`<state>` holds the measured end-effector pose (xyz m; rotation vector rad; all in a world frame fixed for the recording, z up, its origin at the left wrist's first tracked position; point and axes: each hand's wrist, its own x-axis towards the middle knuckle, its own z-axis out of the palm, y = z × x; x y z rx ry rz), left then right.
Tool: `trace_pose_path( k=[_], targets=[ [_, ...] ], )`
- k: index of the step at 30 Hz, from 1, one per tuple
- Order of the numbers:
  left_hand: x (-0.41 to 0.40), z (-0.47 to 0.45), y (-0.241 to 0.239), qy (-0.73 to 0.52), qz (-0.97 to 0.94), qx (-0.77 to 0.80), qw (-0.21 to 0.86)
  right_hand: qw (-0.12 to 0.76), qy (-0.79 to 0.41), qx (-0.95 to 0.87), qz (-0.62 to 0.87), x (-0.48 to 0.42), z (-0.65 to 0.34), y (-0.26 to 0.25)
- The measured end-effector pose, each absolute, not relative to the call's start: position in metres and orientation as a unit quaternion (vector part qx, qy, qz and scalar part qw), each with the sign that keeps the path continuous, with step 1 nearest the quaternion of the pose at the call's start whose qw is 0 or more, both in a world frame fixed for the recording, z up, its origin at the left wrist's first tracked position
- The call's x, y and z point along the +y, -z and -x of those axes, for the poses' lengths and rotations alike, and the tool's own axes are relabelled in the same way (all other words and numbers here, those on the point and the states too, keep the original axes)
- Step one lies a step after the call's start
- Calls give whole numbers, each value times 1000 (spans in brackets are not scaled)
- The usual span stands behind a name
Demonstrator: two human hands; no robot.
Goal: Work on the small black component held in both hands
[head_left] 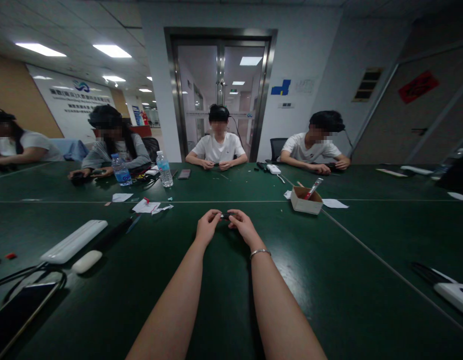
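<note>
My left hand (208, 226) and my right hand (243, 226) meet over the dark green table (329, 280), both stretched out in front of me. Between their fingertips they pinch a small dark object (226, 216) that is too small to name. Both hands have curled, closed fingers. A thin metal bracelet (260, 252) circles my right wrist.
A white flat case (74, 241), a white oval piece (86, 261), cables and a phone (17, 312) lie at my left. A small cardboard box (306, 201) with tools stands ahead right. Water bottles (164, 169) and paper scraps (146, 205) lie farther off. Several people sit across the table.
</note>
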<state>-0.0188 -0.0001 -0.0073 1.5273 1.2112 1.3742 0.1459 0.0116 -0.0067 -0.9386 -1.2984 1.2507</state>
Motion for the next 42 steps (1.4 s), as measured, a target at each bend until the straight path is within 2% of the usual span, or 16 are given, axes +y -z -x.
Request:
trace_pose_path(
  k=[15,42],
  targets=[
    [1,18,8,-560,-592,459,354,521,-526,-544,395,11,-146,6],
    [0,18,5,-512,-614,486,353,518,-521,-553,393,10,-145,4]
  ],
)
